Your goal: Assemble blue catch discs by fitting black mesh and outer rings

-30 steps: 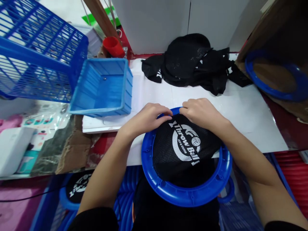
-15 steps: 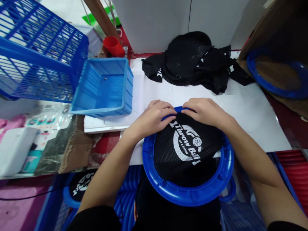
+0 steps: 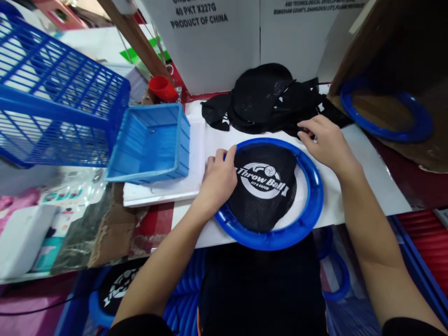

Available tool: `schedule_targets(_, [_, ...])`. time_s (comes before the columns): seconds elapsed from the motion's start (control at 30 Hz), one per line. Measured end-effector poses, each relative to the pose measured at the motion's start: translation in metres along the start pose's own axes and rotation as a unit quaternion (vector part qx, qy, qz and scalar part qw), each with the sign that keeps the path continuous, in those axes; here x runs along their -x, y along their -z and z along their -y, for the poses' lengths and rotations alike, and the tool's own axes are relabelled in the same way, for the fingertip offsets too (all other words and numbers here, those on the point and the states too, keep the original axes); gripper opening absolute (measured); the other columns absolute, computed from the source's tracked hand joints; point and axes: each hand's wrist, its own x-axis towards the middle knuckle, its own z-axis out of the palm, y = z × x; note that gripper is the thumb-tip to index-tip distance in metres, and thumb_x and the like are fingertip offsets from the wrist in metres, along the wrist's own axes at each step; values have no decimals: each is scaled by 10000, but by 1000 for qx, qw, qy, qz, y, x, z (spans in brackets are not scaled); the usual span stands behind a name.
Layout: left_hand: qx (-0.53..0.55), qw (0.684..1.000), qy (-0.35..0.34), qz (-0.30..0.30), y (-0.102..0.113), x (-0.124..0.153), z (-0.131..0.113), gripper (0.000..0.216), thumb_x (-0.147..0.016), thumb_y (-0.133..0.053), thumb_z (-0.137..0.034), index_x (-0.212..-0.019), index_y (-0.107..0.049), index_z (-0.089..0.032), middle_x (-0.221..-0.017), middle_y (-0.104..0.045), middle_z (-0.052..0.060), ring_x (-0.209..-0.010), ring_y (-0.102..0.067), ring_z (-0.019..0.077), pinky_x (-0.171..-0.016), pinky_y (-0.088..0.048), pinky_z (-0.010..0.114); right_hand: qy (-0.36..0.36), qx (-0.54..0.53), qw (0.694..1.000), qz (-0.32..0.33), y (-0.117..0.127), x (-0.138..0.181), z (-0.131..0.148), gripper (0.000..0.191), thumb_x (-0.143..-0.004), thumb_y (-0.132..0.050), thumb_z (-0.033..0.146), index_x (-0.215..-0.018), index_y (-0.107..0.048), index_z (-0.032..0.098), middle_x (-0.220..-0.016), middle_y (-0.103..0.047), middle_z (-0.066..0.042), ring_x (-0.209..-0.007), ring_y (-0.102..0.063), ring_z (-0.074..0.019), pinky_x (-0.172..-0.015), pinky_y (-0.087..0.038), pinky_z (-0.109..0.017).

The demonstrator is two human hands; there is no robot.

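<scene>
A blue plastic ring (image 3: pixel 308 217) lies flat on the white board (image 3: pixel 371 177), with a black mesh net (image 3: pixel 262 196) printed "Throw Ball" stretched over its left part. My left hand (image 3: pixel 219 177) rests on the ring's left rim, fingers curled and pressing the net's edge. My right hand (image 3: pixel 324 142) is off the ring, up by the pile of black nets (image 3: pixel 269 100), its fingers loosely spread and touching the pile's near edge.
A light blue tray (image 3: pixel 154 144) and a dark blue wire basket (image 3: pixel 59 107) stand on the left. Behind are a red cup (image 3: pixel 161 87) and a white carton (image 3: pixel 245 32). Another blue ring (image 3: pixel 385 112) leans at the right. More rings (image 3: pixel 336 280) lie below the table edge.
The ring now lies flat and further onto the board. My right hand left the ring's top and reached to the black net pile. My left hand slid to the left rim.
</scene>
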Motion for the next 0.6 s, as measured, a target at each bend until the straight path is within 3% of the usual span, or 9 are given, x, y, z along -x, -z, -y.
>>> schedule_targets(0.07, [-10, 1000, 9, -14, 1, -1, 2, 482, -1006, -463, -145, -1455, -635, -170, -1224, -697, 196, -1031, -652, 329, -960, -562, 516, -6, -14, 1000, -8, 3, 0, -5, 336, -1054, -554, 364, -1313, -710, 218, -1292, -662, -159, -1062, -673, -306, -897, -547, -458])
schedule_targets(0.13, [-6, 1000, 2, 15, 6, -3, 7, 405, -1007, -496, -198, -1346, -715, -178, -1119, -741, 166, -972, -675, 309, -914, -572, 472, 2, -42, 999, 24, 10, 1, -10, 262, -1026, -601, 382, -1166, -744, 214, -1311, -663, -160, -1109, -671, -314, -947, -552, -477])
schedule_targets(0.23, [7, 998, -13, 58, 18, -4, 13, 290, -1027, -528, -303, -1123, -786, -212, -941, -782, 115, -819, -692, 266, -780, -550, 390, 39, -83, 986, 142, 26, 4, -16, 299, -995, -646, 468, -864, -762, 225, -1449, -662, -136, -1278, -644, -346, -1121, -501, -547])
schedule_targets(0.3, [-6, 998, -35, 54, 25, -3, 14, 289, -1046, -529, -359, -939, -766, -233, -776, -749, 77, -662, -642, 223, -647, -470, 335, 49, -95, 970, 219, 34, 7, -17, 363, -981, -662, 546, -833, -796, 243, -1595, -596, -94, -1435, -567, -376, -1220, -431, -593])
schedule_targets(0.43, [-41, 992, -90, 79, 34, -1, 10, 316, -1040, -536, -360, -770, -644, -237, -580, -599, 17, -507, -497, 169, -541, -273, 302, 12, -98, 941, 324, 34, 10, -16, 423, -890, -770, 628, -1142, -849, 298, -1733, -462, -71, -1585, -437, -425, -1265, -427, -605])
schedule_targets(0.53, [-13, 982, -116, 151, 38, 0, 7, 362, -1053, -530, -368, -723, -585, -229, -591, -578, 11, -546, -523, 175, -569, -290, 306, 5, -101, 935, 340, 21, 10, -14, 585, -858, -830, 575, -1361, -773, 282, -1804, -331, -87, -1644, -339, -436, -1313, -379, -601])
schedule_targets(0.6, [2, 981, -120, 152, 39, -1, 7, 386, -1069, -523, -384, -722, -578, -224, -630, -601, 18, -595, -561, 188, -591, -339, 311, 17, -106, 936, 336, 11, 9, -12, 617, -852, -851, 517, -1408, -741, 273, -1829, -265, -86, -1680, -250, -434, -1347, -308, -611])
